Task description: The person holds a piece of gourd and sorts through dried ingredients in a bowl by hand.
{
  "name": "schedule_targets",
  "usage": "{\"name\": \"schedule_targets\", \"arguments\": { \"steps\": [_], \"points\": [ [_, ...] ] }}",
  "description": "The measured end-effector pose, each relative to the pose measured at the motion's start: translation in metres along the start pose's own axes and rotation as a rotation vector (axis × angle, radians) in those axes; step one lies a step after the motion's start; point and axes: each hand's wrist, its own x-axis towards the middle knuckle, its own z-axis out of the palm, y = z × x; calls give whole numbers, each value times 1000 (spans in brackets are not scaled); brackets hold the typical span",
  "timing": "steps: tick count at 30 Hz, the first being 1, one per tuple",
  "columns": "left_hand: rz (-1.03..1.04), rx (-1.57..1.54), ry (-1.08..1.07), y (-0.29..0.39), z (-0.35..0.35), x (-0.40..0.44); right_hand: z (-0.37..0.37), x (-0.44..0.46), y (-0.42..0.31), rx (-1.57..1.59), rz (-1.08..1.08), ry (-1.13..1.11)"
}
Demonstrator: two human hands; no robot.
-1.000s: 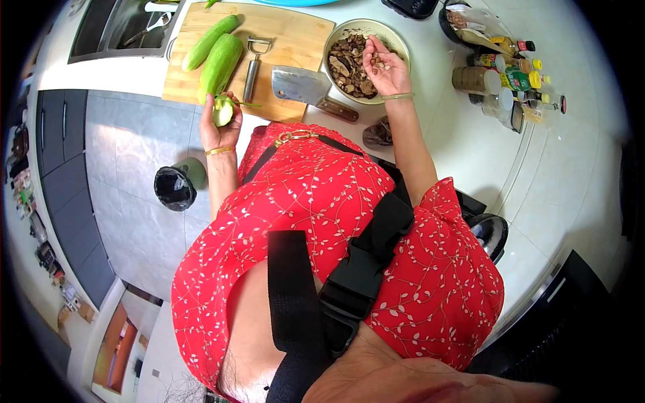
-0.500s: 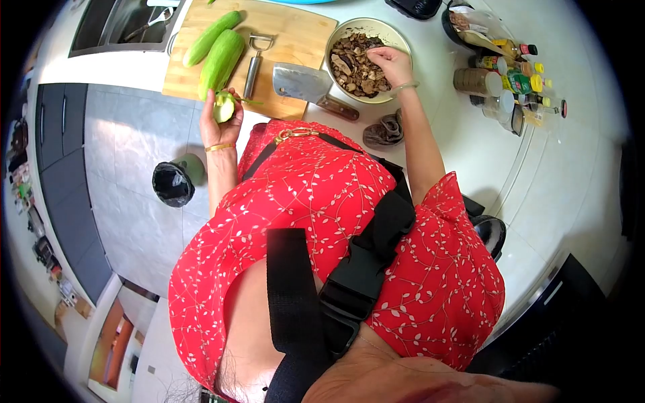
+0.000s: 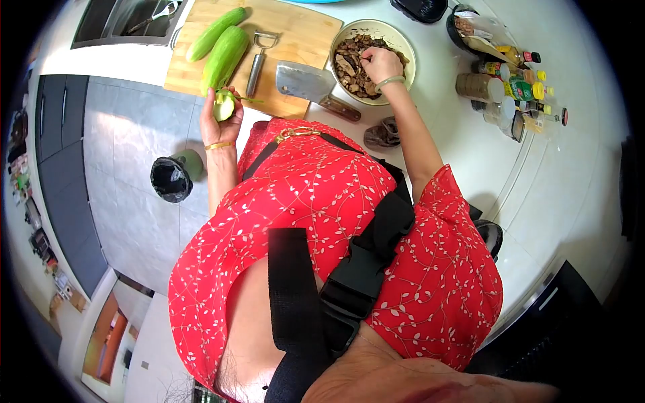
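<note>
In the head view my left hand (image 3: 212, 122) is closed around cut green pieces (image 3: 224, 106), one with a pale flat face, at the board's near edge. Thin green strips stick out of it. My right hand (image 3: 382, 64) reaches into a cream bowl (image 3: 409, 78) of chopped brown pieces (image 3: 351, 62), its fingertips pinched together among them; whether they grip a piece is hidden. Two long green gourds, one larger (image 3: 223, 57) and one slimmer (image 3: 215, 35), lie on the wooden cutting board (image 3: 295, 33). Beside them are a metal peeler (image 3: 256, 70) and a cleaver (image 3: 306, 82), its handle pointing toward the bowl.
A crumpled dark bag (image 3: 382, 133) lies below the bowl. Several bottles and jars (image 3: 522, 88) stand on the white counter to the right. A sink (image 3: 121, 27) is at upper left. On the floor stands a bin with a black liner (image 3: 171, 180).
My right hand has shifted slightly left within the bowl, its fingers now pointing further down and into the brown pieces. My left hand keeps its hold; the view has shifted slightly.
</note>
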Motion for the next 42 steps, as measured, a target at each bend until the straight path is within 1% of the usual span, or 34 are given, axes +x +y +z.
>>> {"name": "schedule_targets", "arguments": {
  "steps": [3, 6, 9, 10, 13, 14, 17, 20, 29, 32, 35, 38, 41, 42],
  "points": [
    [-1, 15, -27, 1, -1, 0, 3, 4, 8, 58, 33, -30],
    [0, 20, -19, 1, -1, 0, 0, 2, 16, 355, 45, 6],
    [10, 37, -15, 1, 0, 0, -2, 0, 21, 903, 119, -29],
    [11, 38, -16, 1, 0, 1, -12, -3, 26, 1208, 300, -214],
    [6, 42, -17, -1, 1, 0, -22, -12, 24, 1597, 351, -255],
    [4, 43, -15, -1, 4, -1, -22, -12, 27, 1660, 345, -301],
    [-1, 42, -13, -1, 6, -3, -20, -14, 30, 1808, 359, -345],
    [3, 40, -7, -2, 6, -2, -18, -14, 31, 1847, 355, -358],
    [14, 33, 2, -2, 5, -3, -15, -11, 29, 1790, 369, -382],
    [15, 43, -15, -1, 1, -1, -16, -13, 28, 1803, 326, -380],
    [16, 48, -19, 0, 0, -1, -22, -14, 25, 1774, 336, -358],
    [19, 45, -11, 0, 0, -1, -19, -12, 26, 1670, 327, -307],
    [21, 41, -6, -1, 1, -1, -20, -8, 22, 1474, 317, -230],
    [21, 40, -4, -1, 1, -1, -21, -5, 19, 1398, 280, -230]
  ]
}}
